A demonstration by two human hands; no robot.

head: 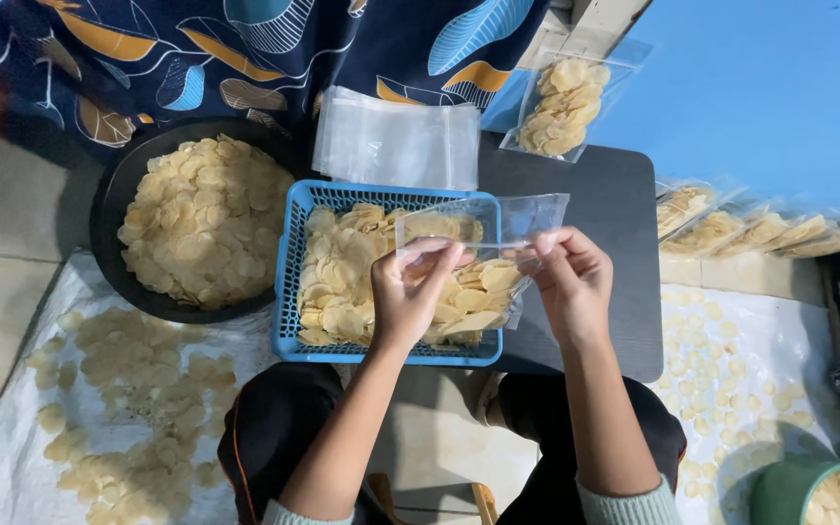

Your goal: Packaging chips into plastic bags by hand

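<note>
My left hand (pixel 415 292) and my right hand (pixel 568 277) both pinch the top edge of a clear plastic bag (pixel 473 287) partly filled with pale round chips. The bag hangs over a blue plastic basket (pixel 289 282) heaped with the same chips, resting on a dark low table (pixel 605 214). My fingers close on the bag's zip strip, one hand at each end.
A black round bowl (pixel 114 204) of chips sits left of the basket. A stack of empty clear bags (pixel 396 141) lies behind it. Filled bags (pixel 561 102) lie at the back and right (pixel 760 233). Loose chips cover white sheets (pixel 128 408) on the floor. A green container (pixel 794 486) stands bottom right.
</note>
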